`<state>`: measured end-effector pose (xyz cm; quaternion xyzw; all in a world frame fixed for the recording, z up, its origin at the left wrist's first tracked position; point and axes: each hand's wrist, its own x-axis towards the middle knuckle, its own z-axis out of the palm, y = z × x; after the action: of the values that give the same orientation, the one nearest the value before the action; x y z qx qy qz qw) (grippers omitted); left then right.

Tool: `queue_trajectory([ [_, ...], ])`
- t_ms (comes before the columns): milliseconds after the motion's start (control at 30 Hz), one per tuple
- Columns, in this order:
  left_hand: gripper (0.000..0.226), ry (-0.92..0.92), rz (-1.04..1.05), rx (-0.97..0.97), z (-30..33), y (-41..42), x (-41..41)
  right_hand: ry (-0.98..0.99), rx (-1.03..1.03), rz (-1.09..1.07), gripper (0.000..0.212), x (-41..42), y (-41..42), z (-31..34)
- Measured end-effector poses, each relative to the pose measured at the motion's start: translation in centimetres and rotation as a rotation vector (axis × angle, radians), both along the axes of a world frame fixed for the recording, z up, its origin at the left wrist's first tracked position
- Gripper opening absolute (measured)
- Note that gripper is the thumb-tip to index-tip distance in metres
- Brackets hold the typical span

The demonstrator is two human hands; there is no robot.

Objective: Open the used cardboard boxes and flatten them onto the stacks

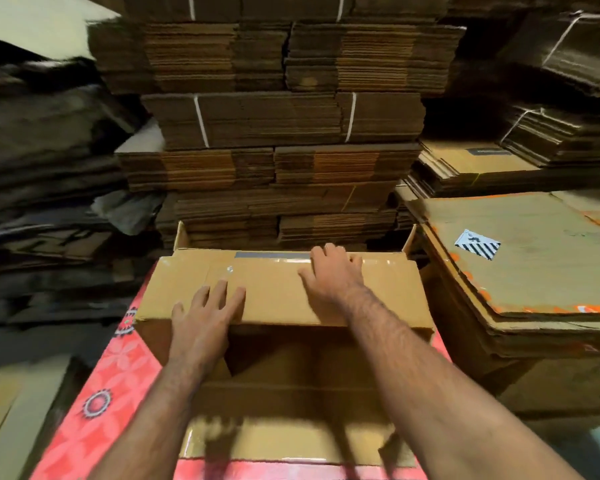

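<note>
Box opened, not yet flat; L hand & R hand press flap, fingers spread, nothing gripped.

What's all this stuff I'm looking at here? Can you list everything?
Box: one, tan, centre, on the red sheet, one flap folded over its open top, clear tape on that flap.
Red sheet: one, red-pink with round patterns, under the box.
Bundled stacks: many, brown, flattened cardboard tied with white string, piled high behind the box.
Right stack: one, tan with orange marks, flattened boxes right of the box.
Label: one, white with black stripes, on the right stack.
Dark piles: several, blurred, at left; cannot tell what they hold.
Left hand: flat on the flap's near edge.
Right hand: on the flap near its taped far edge.
</note>
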<state>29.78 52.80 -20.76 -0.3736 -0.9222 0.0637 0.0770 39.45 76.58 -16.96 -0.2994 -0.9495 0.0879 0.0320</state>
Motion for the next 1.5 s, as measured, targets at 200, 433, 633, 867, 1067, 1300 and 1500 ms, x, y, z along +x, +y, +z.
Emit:
queue_trajectory([
  [200, 0.115, -0.086, 0.363, 0.105, 1.4, -0.7, -0.7, 0.063, -0.023, 0.045, 0.041, -1.4, 2.9, 0.8],
  [433, 0.120, -0.381, 0.661, 0.116, 2.0, -7.9, -3.4, 0.085, -0.024, 0.062, 0.042, -2.1, 4.6, -0.7],
  [633, 0.147, -0.418, 0.686, 0.302, 0.8, -5.0, -2.3, 0.079, -0.003, 0.075, 0.047, -3.4, 4.0, -0.6],
  [867, 0.138, -0.186, 0.768, 0.447, -2.1, 0.9, -0.8, 0.089, 0.015, 0.072, 0.047, -3.4, 4.3, -1.0],
  [1067, 0.127, -0.316, 0.510, 0.538, -3.1, -1.7, -2.0, 0.115, 0.012, 0.071, 0.044, -2.9, 4.8, -1.3],
  [1300, 0.107, -0.599, 0.435, 0.439, -1.8, -12.3, -4.1, 0.106, 0.016, 0.060, 0.046, -3.4, 3.8, -1.6],
  [1500, 0.100, -0.593, 0.517, 0.412, -0.7, -13.8, -4.3, 0.081, 0.043, 0.055, 0.047, -3.8, 2.7, -2.5],
])
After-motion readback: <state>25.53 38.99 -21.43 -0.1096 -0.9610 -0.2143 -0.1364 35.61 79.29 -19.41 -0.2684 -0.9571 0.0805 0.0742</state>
